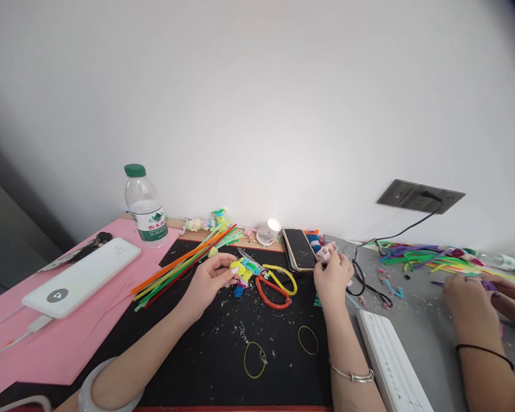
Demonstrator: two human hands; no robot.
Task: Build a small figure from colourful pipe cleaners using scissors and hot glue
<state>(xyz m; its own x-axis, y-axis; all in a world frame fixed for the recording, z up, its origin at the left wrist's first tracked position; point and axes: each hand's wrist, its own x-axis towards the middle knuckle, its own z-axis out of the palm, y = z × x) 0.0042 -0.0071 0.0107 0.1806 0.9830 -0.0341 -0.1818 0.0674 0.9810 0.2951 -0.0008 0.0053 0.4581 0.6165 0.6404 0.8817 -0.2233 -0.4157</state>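
Observation:
My left hand (210, 283) pinches a small fuzzy pipe-cleaner figure (242, 271) in yellow, blue and purple, held above the black mat. Just right of it, scissors (274, 293) with one red and one yellow handle loop lie on the mat. My right hand (333, 280) is closed around a small pale pink tool (326, 253) that looks like a glue gun; the fingers hide much of it. Beside that hand lies a phone (299, 249). Left of the figure is a bundle of orange, green and red pipe cleaners (175, 272).
A water bottle (146, 209) and white power bank (83, 277) stand left on pink paper (124, 289). Near the wall is a paper cup (268, 233). Rubber bands (254, 360) lie in front. Black cord (360, 280) and a white power strip (390, 360) are right, near another person's hands (472, 300).

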